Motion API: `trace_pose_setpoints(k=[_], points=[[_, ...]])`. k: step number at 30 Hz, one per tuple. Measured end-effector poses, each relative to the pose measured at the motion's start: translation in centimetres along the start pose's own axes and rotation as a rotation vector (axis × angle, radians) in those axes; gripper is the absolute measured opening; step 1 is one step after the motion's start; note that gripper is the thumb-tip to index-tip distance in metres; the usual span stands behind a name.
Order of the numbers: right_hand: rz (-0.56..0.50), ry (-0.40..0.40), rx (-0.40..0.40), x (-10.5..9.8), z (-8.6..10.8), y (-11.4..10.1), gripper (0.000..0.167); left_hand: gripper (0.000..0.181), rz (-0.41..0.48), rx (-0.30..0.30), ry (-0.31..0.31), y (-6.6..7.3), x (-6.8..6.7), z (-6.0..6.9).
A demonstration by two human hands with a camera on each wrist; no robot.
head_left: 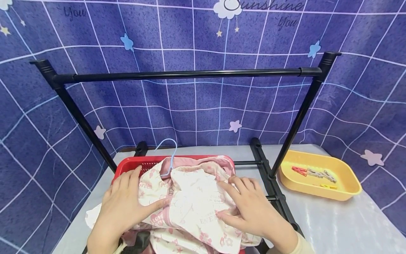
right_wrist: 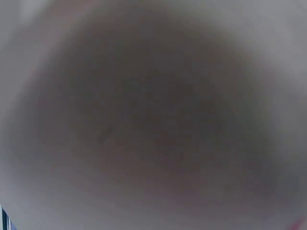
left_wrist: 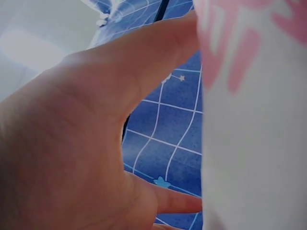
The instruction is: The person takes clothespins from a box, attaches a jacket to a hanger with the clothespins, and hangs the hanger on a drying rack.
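A white zip jacket with pink print [head_left: 196, 197] lies over a red basket [head_left: 127, 163]. The hook of a light blue hanger [head_left: 172, 150] rises from its collar. My left hand [head_left: 122, 204] rests on the jacket's left side, thumb stretched toward the zipper and fingers spread; in the left wrist view thumb and finger touch the cloth [left_wrist: 254, 143] wide apart. On the jacket's right side lies my right hand [head_left: 247, 206], its fingers loosely bent and its thumb apart from them on the fabric. The right wrist view is dark and blurred close to cloth.
A black rack stands around the basket, its top bar [head_left: 190, 74] crossing above. To the right, a yellow tray [head_left: 317, 192] contains several clothespins [head_left: 314, 173]. Behind hangs a blue grid-patterned curtain [head_left: 206, 116]. Dark fabric [head_left: 141, 241] shows under the jacket.
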State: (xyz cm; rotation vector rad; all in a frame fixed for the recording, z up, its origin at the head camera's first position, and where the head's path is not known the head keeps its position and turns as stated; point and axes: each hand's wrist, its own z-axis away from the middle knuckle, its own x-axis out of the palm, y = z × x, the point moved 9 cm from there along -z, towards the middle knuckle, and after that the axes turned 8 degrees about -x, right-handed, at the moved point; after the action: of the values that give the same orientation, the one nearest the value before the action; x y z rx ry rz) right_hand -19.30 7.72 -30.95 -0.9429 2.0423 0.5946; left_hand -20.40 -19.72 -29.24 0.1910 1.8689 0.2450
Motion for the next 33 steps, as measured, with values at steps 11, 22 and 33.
trace_pose_setpoints(k=[11,22,33], points=[[0.006,-0.045,0.035,0.3,0.0,0.0,0.070,0.122,0.023,-0.028,-0.092,-0.1,0.9,-0.5],[-0.016,-0.069,0.052,0.6,0.0,-0.1,0.073,0.120,0.004,-0.079,-0.212,-0.6,1.8,-0.7],[-0.001,-0.059,0.039,0.9,0.0,-0.4,0.069,0.117,-0.006,-0.066,-0.191,-0.6,1.8,-0.6]])
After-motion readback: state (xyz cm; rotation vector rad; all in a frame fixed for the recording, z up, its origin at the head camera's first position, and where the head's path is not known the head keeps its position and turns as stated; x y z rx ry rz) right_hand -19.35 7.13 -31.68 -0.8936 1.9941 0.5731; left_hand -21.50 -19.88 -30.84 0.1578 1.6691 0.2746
